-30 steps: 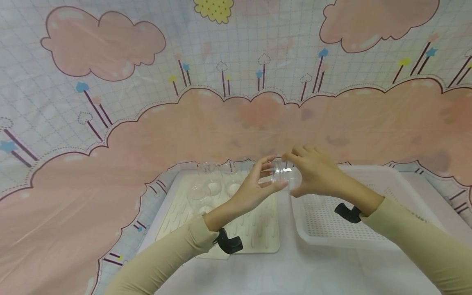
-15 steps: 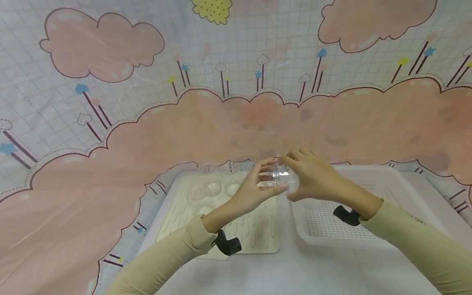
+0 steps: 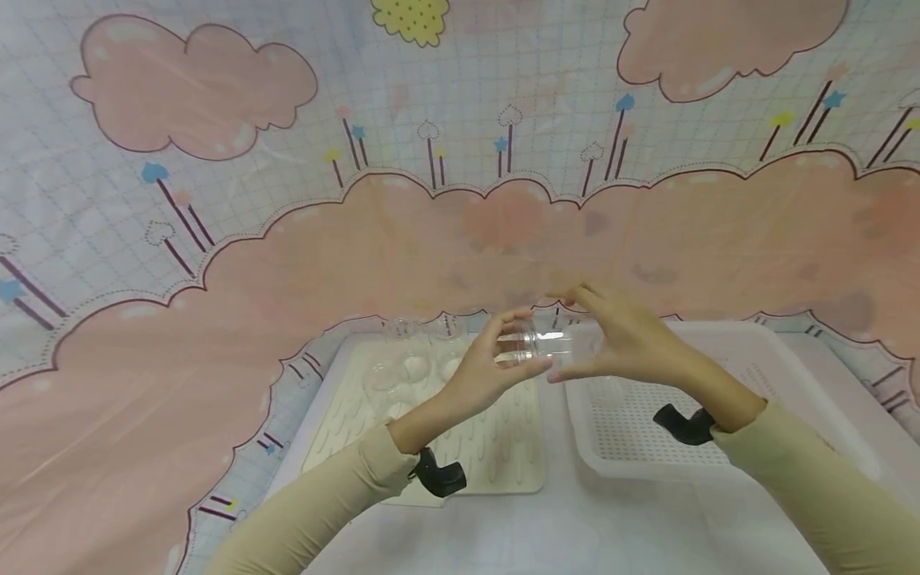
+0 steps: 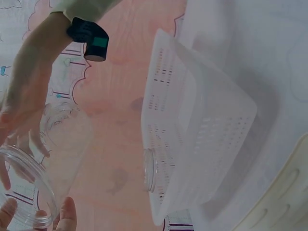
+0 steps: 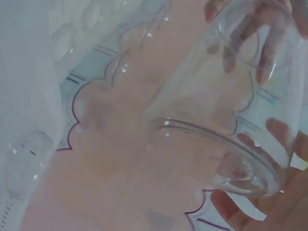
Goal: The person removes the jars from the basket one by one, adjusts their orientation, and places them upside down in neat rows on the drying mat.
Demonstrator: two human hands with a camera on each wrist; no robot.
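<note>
A clear jar (image 3: 557, 343) lies sideways in the air between both hands. My left hand (image 3: 492, 351) grips its ringed end, fingers around the far side and thumb below. My right hand (image 3: 625, 335) brackets the other end, fingers curved over it and thumb beneath. In the left wrist view the jar's thick rim (image 4: 41, 185) is close to the left fingertips (image 4: 67, 216). In the right wrist view the jar's ringed edge (image 5: 216, 139) runs near the right fingers (image 5: 228, 209), and left-hand fingers show through its clear wall.
Several clear vessels (image 3: 384, 375) stand on a cream ribbed mat (image 3: 503, 471) at the left. A white perforated basket (image 3: 596, 467) sits at the right, with another clear vessel (image 4: 150, 168) in it. A patterned cloth (image 3: 431, 239) hangs behind the white table (image 3: 517, 535).
The right hand has shifted slightly right and its fingers have lifted and spread. More of the jar's right end shows, and the left hand has drifted slightly left.
</note>
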